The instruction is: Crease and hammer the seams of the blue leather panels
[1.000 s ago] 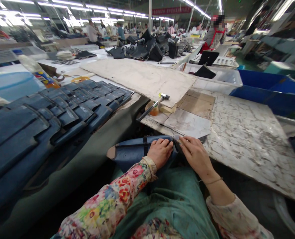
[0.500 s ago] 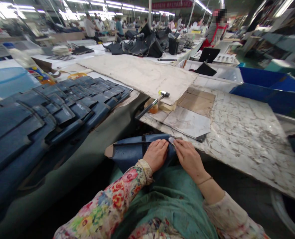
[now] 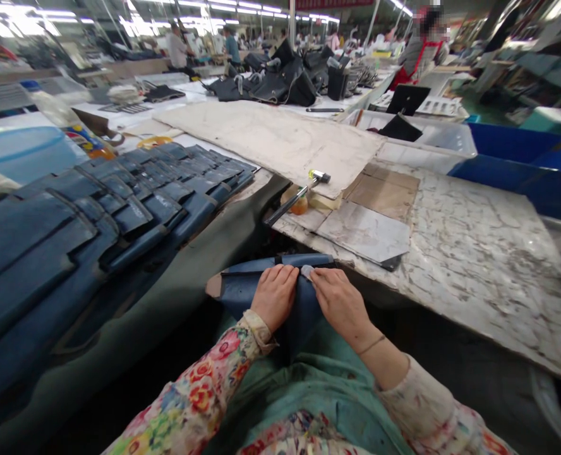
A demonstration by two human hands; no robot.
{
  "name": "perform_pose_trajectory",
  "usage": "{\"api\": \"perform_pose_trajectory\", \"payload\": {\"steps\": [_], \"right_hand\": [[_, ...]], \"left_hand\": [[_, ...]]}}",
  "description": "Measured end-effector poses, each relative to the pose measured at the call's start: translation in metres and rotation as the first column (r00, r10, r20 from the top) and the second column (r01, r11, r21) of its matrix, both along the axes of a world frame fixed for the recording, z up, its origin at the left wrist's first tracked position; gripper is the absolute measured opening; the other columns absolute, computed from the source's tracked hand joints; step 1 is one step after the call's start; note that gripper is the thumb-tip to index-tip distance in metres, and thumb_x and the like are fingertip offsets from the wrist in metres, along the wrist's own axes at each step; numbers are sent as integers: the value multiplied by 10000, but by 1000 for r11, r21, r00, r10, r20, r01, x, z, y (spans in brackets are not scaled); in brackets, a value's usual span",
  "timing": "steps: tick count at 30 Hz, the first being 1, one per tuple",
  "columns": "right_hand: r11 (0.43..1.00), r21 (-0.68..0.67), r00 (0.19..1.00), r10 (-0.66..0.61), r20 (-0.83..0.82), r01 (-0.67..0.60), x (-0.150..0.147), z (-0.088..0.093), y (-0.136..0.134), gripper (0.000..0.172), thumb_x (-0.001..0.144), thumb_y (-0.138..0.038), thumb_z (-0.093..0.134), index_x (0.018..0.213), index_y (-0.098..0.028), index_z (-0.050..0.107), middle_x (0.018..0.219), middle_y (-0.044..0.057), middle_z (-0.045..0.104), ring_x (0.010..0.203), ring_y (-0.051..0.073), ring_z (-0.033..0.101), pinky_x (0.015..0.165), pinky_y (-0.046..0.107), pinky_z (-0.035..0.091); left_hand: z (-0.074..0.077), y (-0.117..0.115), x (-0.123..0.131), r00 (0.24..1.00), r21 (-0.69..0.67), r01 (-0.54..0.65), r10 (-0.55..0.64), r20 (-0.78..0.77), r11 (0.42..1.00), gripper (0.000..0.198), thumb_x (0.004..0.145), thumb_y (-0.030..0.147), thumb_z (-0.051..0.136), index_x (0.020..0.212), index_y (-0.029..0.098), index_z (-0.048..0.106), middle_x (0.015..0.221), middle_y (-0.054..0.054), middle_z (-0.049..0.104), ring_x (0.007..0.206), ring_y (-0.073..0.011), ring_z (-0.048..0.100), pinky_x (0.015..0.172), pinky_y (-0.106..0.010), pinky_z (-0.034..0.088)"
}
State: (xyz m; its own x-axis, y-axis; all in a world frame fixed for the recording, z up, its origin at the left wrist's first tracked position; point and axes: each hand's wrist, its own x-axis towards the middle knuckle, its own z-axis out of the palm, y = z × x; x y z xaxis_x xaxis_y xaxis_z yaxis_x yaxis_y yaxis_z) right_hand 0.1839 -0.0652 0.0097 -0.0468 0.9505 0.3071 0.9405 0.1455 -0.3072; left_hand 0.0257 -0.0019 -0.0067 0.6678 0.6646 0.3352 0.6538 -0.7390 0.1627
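Across my lap, against the table edge, lies a blue leather piece (image 3: 242,292) with a dark strip along it and a tan end at the left. My left hand (image 3: 275,294), its fingers curled together over the upper edge, grips this piece. Pinched in my right hand (image 3: 342,303) is a small pale grey-white pad (image 3: 307,272), held against the leather's edge just right of my left fingertips. Whether the pad is cloth or something firmer I cannot make out. The leather below my hands is partly covered by them.
To the left, overlapping blue leather pieces (image 3: 119,208) cover a surface. A hammer (image 3: 294,201) rests over an orange-filled jar (image 3: 300,205). Right of it are a grey board (image 3: 366,230) and a stained tabletop (image 3: 479,253). Blue (image 3: 522,170) and white bins (image 3: 446,142) stand beyond.
Both hands have moved left along the leather's upper edge, the pale pad with my right hand. The camera view has shifted slightly, so the surroundings sit further right.
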Motion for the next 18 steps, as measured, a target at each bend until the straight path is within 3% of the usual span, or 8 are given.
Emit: {"api": "perform_pose_trajectory", "payload": {"steps": [9,18], "right_hand": [[997,-10,997,76,7,-76,-26,1,15,307,911,-207,385,1140,-218,588,1074,85,608,995,218,518,865,355,484],[990,-29,985,133,-113,-137,-13,0,20,268,880,-249,463,1091,-233,627,1034,63,626,953,196,553,856,353,485]], "left_hand": [[-3,0,-28,996,20,-77,76,43,997,318,890,219,417,1176,172,546,1205,-69,589,1122,-222,489,978,-381,369],[-15,-17,-44,997,68,-75,74,22,995,404,917,234,352,1292,117,447,1371,-95,453,1302,-222,348,1044,-393,324]]}}
